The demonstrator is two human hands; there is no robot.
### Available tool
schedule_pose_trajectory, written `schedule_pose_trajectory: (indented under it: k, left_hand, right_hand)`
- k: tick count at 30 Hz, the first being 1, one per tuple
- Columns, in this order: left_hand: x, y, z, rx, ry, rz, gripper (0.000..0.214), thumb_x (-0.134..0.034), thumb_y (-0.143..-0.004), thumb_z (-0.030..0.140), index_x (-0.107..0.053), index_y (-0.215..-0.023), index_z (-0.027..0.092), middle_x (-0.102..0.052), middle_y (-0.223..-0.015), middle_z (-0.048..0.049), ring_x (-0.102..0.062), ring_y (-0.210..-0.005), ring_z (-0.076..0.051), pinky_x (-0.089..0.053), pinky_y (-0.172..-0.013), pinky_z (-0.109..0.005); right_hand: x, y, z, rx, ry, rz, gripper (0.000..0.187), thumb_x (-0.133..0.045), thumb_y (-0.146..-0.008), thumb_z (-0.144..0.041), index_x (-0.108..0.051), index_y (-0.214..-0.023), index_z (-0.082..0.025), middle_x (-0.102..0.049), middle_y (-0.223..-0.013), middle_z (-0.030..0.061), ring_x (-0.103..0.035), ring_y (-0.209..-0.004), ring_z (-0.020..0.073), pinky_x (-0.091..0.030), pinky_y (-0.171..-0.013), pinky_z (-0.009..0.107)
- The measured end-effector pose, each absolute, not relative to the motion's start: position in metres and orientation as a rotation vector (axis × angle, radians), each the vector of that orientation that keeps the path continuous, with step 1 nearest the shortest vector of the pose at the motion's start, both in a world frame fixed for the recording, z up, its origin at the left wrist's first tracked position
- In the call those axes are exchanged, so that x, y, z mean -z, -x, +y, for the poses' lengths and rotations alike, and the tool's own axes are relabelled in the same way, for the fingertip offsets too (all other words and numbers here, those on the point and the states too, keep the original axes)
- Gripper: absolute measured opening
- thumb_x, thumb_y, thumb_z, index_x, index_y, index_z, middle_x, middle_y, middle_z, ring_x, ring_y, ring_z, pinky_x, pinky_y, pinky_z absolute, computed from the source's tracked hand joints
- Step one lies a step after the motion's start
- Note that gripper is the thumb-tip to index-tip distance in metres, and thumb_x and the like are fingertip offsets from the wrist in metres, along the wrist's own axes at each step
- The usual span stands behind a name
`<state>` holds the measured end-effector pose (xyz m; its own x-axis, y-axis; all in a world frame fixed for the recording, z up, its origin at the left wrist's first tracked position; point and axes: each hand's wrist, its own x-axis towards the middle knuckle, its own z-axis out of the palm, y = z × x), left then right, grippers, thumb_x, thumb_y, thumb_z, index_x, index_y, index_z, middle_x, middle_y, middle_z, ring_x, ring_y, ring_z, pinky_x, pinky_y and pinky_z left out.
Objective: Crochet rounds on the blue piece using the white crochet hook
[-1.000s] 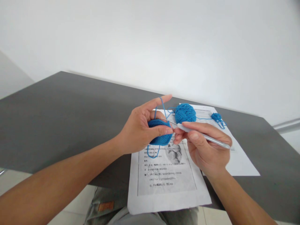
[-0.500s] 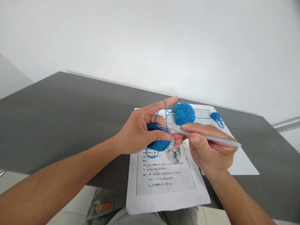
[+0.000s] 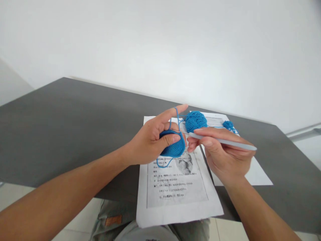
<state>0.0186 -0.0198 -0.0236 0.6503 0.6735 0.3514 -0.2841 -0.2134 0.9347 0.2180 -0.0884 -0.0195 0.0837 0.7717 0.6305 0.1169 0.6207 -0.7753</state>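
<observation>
My left hand pinches a round blue crochet piece between thumb and fingers, its index finger stretched out with blue yarn looped over it. A loose yarn tail hangs below the piece. In my right hand is a crochet hook with a pale grey handle, held like a pen. Its thin metal shaft reaches left to the upper edge of the piece, by the yarn; the hook's tip is hard to make out. Just behind my hands lies a ball of blue yarn.
Under my hands, a printed sheet with text and a picture overhangs the dark table's front edge. Another paper lies to the right, with a small blue yarn tangle on it. A white wall stands behind.
The hook's metal shaft now shows along the top edge of the crochet piece. The piece has tilted to show more of its face, and the left thumb sits higher on it.
</observation>
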Motion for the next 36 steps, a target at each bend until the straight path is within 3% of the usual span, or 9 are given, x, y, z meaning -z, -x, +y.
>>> schedule_pose_trajectory:
  k: [4, 9, 11, 14, 18, 22, 30, 36]
  left_hand:
    - [0.012, -0.013, -0.015, -0.880, -1.604, 0.413, 0.070, -0.073, -0.095, 0.025, -0.050, -0.160, 0.012, -0.078, -0.088, -0.0060, -0.070, -0.071, -0.016, -0.051, -0.064, -0.027]
    - [-0.019, -0.003, -0.010, -0.979, -1.702, 0.527, 0.070, -0.074, -0.086, 0.013, -0.058, -0.154, 0.014, -0.073, -0.076, 0.0003, -0.067, -0.061, -0.015, -0.047, -0.057, -0.027]
    - [-0.028, 0.000, -0.014, -1.017, -1.769, 0.561, 0.066, -0.073, -0.085, 0.011, -0.061, -0.150, 0.014, -0.074, -0.078, 0.0001, -0.070, -0.067, -0.016, -0.050, -0.061, -0.028]
    - [-0.032, 0.002, -0.023, -1.007, -1.914, 0.612, 0.060, -0.072, -0.084, 0.009, -0.067, -0.144, 0.015, -0.076, -0.084, 0.0001, -0.070, -0.071, -0.015, -0.052, -0.067, -0.028]
    - [-0.019, 0.002, -0.033, -1.022, -1.907, 0.633, 0.059, -0.069, -0.089, 0.011, -0.062, -0.147, 0.013, -0.074, -0.081, 0.0020, -0.070, -0.073, -0.014, -0.054, -0.072, -0.027]
    - [-0.001, -0.002, -0.034, -0.980, -1.888, 0.611, 0.056, -0.069, -0.091, 0.016, -0.062, -0.147, 0.015, -0.075, -0.081, 0.0023, -0.071, -0.073, -0.014, -0.053, -0.070, -0.025]
    - [0.023, -0.003, -0.023, -0.922, -2.107, 0.652, 0.046, -0.065, -0.096, 0.017, -0.065, -0.142, 0.016, -0.070, -0.073, 0.0057, -0.056, -0.058, -0.010, -0.047, -0.061, -0.023]
    - [0.032, -0.002, -0.022, -0.903, -2.178, 0.604, 0.048, -0.062, -0.098, 0.017, -0.062, -0.146, 0.021, -0.069, -0.076, 0.0068, -0.060, -0.064, -0.010, -0.047, -0.064, -0.021]
  right_hand:
    - [-0.002, -0.215, -0.085, -0.585, 0.815, -1.501, 0.014, -0.084, -0.093, -0.027, -0.087, -0.106, -0.031, -0.085, -0.082, 0.0017, -0.079, -0.065, 0.0185, -0.069, -0.058, 0.033]
    - [-0.047, -0.202, -0.070, -0.599, 0.871, -1.627, 0.003, -0.087, -0.091, -0.027, -0.086, -0.090, -0.025, -0.081, -0.073, -0.0009, -0.076, -0.059, 0.0144, -0.066, -0.055, 0.027]
    - [-0.060, -0.197, -0.066, -0.575, 0.857, -1.659, 0.012, -0.086, -0.092, -0.032, -0.083, -0.084, -0.024, -0.078, -0.069, -0.0018, -0.073, -0.057, 0.0139, -0.063, -0.053, 0.027]
    - [-0.067, -0.194, -0.067, -0.501, 0.836, -1.695, 0.010, -0.085, -0.093, -0.030, -0.082, -0.085, -0.024, -0.075, -0.068, -0.0025, -0.071, -0.056, 0.0129, -0.059, -0.050, 0.026]
    - [-0.053, -0.198, -0.073, -0.463, 0.849, -1.705, 0.016, -0.085, -0.093, -0.035, -0.081, -0.082, -0.024, -0.074, -0.068, -0.0018, -0.070, -0.053, 0.0124, -0.056, -0.045, 0.025]
    - [-0.030, -0.203, -0.073, -0.480, 0.849, -1.618, 0.016, -0.087, -0.091, -0.040, -0.082, -0.087, -0.025, -0.075, -0.069, -0.0016, -0.072, -0.053, 0.0148, -0.060, -0.046, 0.028]
    - [0.006, -0.207, -0.066, -0.436, 0.824, -1.605, 0.008, -0.079, -0.098, -0.032, -0.081, -0.095, -0.024, -0.075, -0.078, -0.0013, -0.071, -0.055, 0.0136, -0.061, -0.050, 0.030]
    - [0.015, -0.209, -0.068, -0.416, 0.844, -1.619, 0.007, -0.079, -0.097, -0.028, -0.081, -0.093, -0.023, -0.077, -0.082, 0.0004, -0.074, -0.062, 0.0143, -0.065, -0.059, 0.031]
